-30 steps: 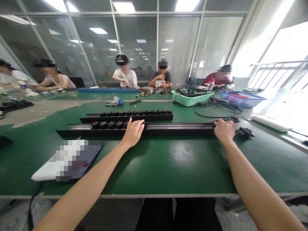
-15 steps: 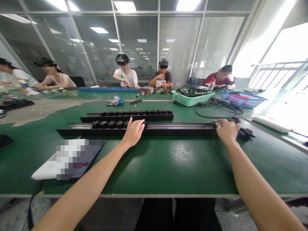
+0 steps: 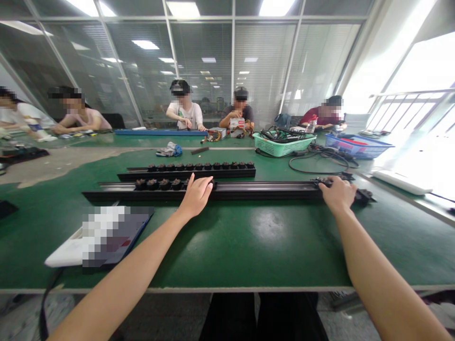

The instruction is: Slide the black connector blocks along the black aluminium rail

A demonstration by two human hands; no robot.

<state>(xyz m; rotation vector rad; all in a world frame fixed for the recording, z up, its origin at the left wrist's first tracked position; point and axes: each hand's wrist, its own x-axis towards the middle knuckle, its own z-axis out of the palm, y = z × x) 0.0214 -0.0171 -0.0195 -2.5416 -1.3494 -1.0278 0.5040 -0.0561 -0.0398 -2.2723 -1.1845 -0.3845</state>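
A long black rail (image 3: 263,189) lies across the table in front of me, with a row of small round black parts (image 3: 164,184) in its left half. My left hand (image 3: 196,198) rests over the end of that row, fingers stretched and thumb raised. At the rail's right end, my right hand (image 3: 339,193) is closed around a small dark part (image 3: 322,182), mostly hidden by the fingers. More dark parts (image 3: 364,196) lie just right of that hand. Behind runs a second black rail (image 3: 185,174), topped by several similar round parts.
A white device with a dark blue-edged panel (image 3: 140,232) lies front left. Farther back are a grey-blue glove (image 3: 169,149), a green basket (image 3: 284,145) of cables, a blue basket (image 3: 359,147) and loose black cable (image 3: 313,166). Several people sit across the table.
My right hand has shifted very slightly at the rail's right end. My left hand stays in place on the rail; the whole view has drifted a little.
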